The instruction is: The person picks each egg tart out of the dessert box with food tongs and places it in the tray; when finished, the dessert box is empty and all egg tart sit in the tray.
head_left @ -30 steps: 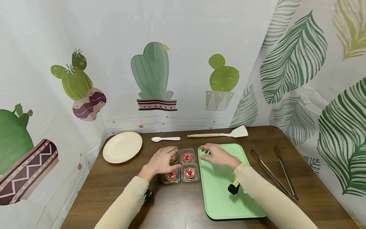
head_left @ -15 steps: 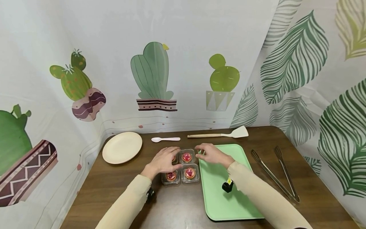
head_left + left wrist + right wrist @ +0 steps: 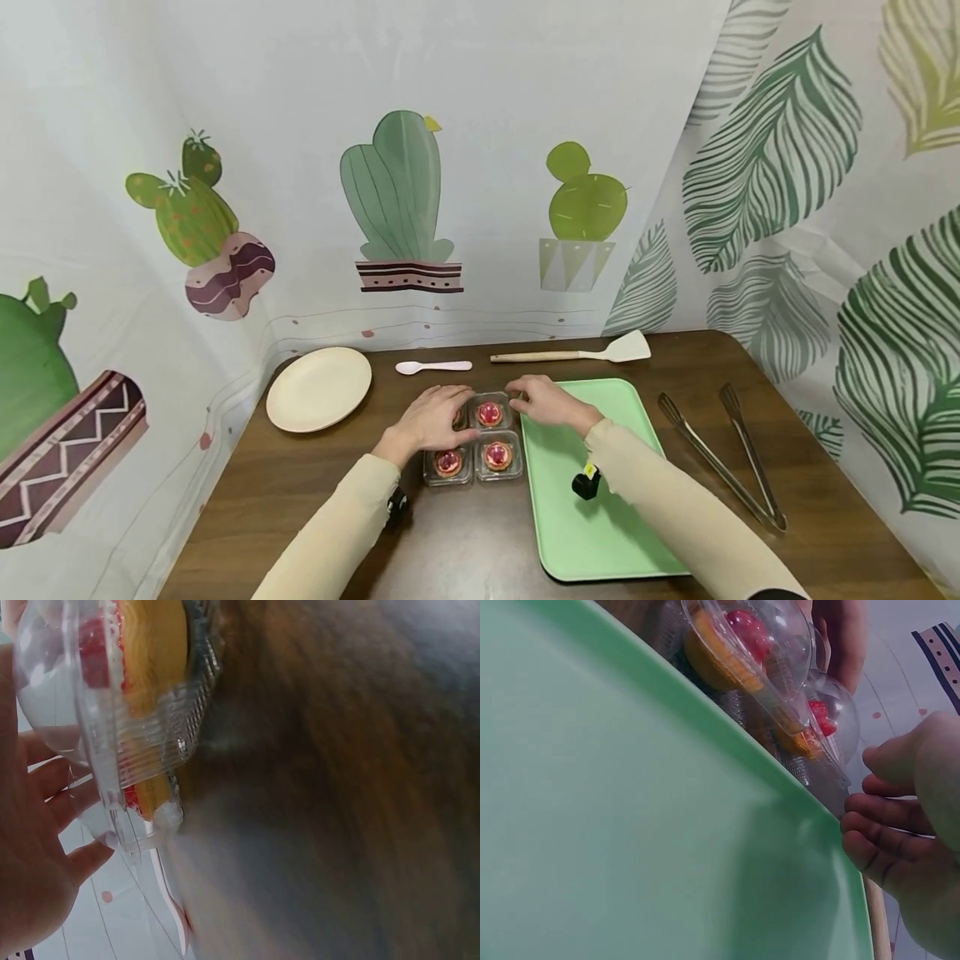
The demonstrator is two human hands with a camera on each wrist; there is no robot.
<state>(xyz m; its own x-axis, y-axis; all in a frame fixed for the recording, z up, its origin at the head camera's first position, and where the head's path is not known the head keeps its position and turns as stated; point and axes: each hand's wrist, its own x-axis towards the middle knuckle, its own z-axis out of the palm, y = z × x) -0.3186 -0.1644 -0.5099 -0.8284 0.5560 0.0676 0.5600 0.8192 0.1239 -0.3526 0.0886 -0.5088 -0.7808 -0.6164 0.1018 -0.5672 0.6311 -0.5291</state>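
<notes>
Several small fruit tarts in clear domed plastic boxes stand in a tight block, among them the far right box [image 3: 490, 411], the near right box [image 3: 498, 457] and the near left box [image 3: 448, 465]. My left hand [image 3: 429, 421] lies over the left side of the block with fingers loosely extended, largely hiding the far left box. In the left wrist view its fingers [image 3: 64, 791] are right by a domed lid. My right hand [image 3: 551, 402] hovers over the tray's far left corner, its relaxed fingertips close to the far right box's edge; nothing is gripped.
A light green tray [image 3: 600, 542] sits right of the boxes, beneath my right forearm. Metal tongs [image 3: 720, 462] lie beyond it. A white spatula [image 3: 626, 347] and small spoon [image 3: 435, 367] line the back, with a cream plate [image 3: 319, 390] at back left.
My right hand has moved left across the tray's corner toward the far right box. My left hand has stayed nearly in place over the left boxes.
</notes>
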